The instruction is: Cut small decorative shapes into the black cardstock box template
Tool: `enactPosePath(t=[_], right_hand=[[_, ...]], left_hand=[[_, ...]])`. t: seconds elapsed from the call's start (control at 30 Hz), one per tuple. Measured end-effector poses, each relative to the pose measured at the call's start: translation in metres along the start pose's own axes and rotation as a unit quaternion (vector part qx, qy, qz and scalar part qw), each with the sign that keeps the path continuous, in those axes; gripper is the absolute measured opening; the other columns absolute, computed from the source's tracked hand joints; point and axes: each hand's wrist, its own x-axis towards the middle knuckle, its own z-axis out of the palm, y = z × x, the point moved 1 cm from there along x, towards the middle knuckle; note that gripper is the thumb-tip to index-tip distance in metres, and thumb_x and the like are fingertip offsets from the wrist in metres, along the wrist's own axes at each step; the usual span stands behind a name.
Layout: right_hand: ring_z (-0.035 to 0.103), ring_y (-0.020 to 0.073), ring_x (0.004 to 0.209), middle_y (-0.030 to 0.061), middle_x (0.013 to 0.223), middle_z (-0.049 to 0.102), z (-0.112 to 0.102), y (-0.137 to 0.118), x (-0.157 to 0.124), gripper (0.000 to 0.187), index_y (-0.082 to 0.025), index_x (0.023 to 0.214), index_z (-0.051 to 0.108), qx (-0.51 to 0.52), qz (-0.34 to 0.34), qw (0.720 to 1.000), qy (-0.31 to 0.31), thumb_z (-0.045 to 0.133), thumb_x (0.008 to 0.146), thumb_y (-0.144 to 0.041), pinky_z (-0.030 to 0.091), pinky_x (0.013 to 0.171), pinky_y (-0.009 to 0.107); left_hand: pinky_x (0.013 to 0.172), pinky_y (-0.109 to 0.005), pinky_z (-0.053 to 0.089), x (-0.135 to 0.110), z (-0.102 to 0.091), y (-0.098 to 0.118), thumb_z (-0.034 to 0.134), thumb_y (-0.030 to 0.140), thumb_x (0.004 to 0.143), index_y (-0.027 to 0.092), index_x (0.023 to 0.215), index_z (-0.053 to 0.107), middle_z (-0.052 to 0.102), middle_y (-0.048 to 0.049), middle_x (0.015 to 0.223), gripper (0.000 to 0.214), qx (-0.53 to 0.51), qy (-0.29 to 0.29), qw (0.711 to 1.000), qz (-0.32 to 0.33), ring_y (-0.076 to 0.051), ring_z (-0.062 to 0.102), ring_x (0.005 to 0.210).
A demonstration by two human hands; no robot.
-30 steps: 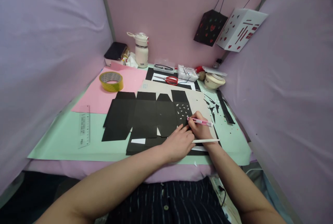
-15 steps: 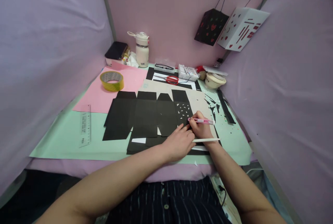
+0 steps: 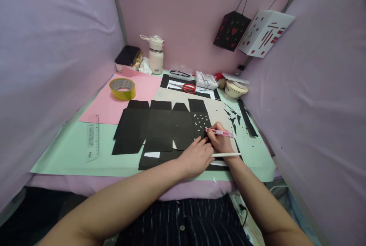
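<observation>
My right hand (image 3: 220, 139) is closed around a pink craft knife (image 3: 222, 133), its tip down at the cutouts in the right-hand panel of a black card sheet (image 3: 160, 124). The sheet has several panels with flaps at top and bottom, and small pale openings show in that panel. My left hand (image 3: 197, 157) lies palm down on the sheet's lower right, fingertips beside the knife tip. A thin white stick (image 3: 227, 155), perhaps a pencil, sticks out from my left hand and passes across my right wrist; the grip on it is partly hidden.
Black offcuts (image 3: 233, 118) and a black strip (image 3: 248, 118) lie on the right. Red scissors (image 3: 188, 88), a yellow tape roll (image 3: 122, 94), a clear ruler (image 3: 93, 139) and a white bottle (image 3: 156, 61) are around. Two paper lanterns (image 3: 233, 30) hang at upper right.
The whole view shifts slightly. My right hand keeps the craft knife at nearly the same spot among the cutouts; my left hand stays on the sheet.
</observation>
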Motion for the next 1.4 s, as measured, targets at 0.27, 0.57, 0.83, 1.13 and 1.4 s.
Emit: enactPosePath(t=[0.27, 0.57, 0.83, 1.13, 1.4], right_hand=[[0.049, 0.0139, 0.056, -0.0027, 0.061, 0.052, -0.001, -0.002, 0.0, 0.017, -0.022, 0.072, 0.044, -0.001, -0.001, 1.0, -0.006, 0.051, 0.083, -0.033, 0.037, 0.054, 0.025], [0.048, 0.0134, 0.054, -0.0032, 0.06, 0.051, 0.0, -0.002, -0.001, 0.017, -0.022, 0.07, 0.042, -0.01, -0.001, 1.0, -0.007, 0.051, 0.082, -0.031, 0.036, 0.054, 0.025], [0.046, 0.0139, 0.054, -0.0035, 0.058, 0.049, 0.0, 0.0, -0.001, 0.015, -0.022, 0.069, 0.043, -0.004, -0.005, 1.0, -0.003, 0.05, 0.08, -0.029, 0.035, 0.053, 0.026], [0.048, 0.0131, 0.056, -0.0029, 0.064, 0.052, -0.01, -0.002, 0.007, 0.018, -0.021, 0.08, 0.05, 0.173, 0.061, 0.983, 0.02, 0.056, 0.083, -0.038, 0.04, 0.054, 0.027], [0.036, 0.0091, 0.046, -0.0049, 0.055, 0.044, -0.018, 0.005, 0.025, 0.026, -0.019, 0.081, 0.059, 0.286, 0.146, 0.943, -0.089, 0.066, 0.075, -0.043, 0.024, 0.041, 0.024]], left_hand=[[0.111, -0.045, 0.027, 0.0, -0.002, 0.001, 0.044, 0.031, 0.094, 0.013, 0.104, 0.056, 0.06, -0.0107, 0.12, 0.024, -0.004, -0.004, 1.0, -0.003, -0.027, 0.04, 0.13], [0.111, -0.045, 0.027, 0.0, -0.004, 0.002, 0.044, 0.031, 0.094, 0.013, 0.102, 0.056, 0.061, -0.0096, 0.116, 0.023, -0.004, -0.005, 1.0, -0.002, -0.027, 0.042, 0.128], [0.111, -0.045, 0.026, 0.0, -0.003, 0.001, 0.045, 0.031, 0.094, 0.014, 0.102, 0.056, 0.062, -0.0091, 0.115, 0.022, -0.01, -0.008, 1.0, -0.006, -0.027, 0.042, 0.129], [0.112, -0.045, 0.025, 0.0, 0.0, 0.0, 0.043, 0.032, 0.095, 0.011, 0.108, 0.057, 0.052, -0.0117, 0.134, 0.029, -0.001, -0.015, 1.0, -0.005, -0.029, 0.039, 0.132], [0.112, -0.045, 0.023, -0.001, 0.002, -0.002, 0.042, 0.032, 0.095, 0.013, 0.107, 0.057, 0.051, -0.0107, 0.135, 0.027, -0.016, -0.013, 1.0, -0.003, -0.027, 0.036, 0.134]])
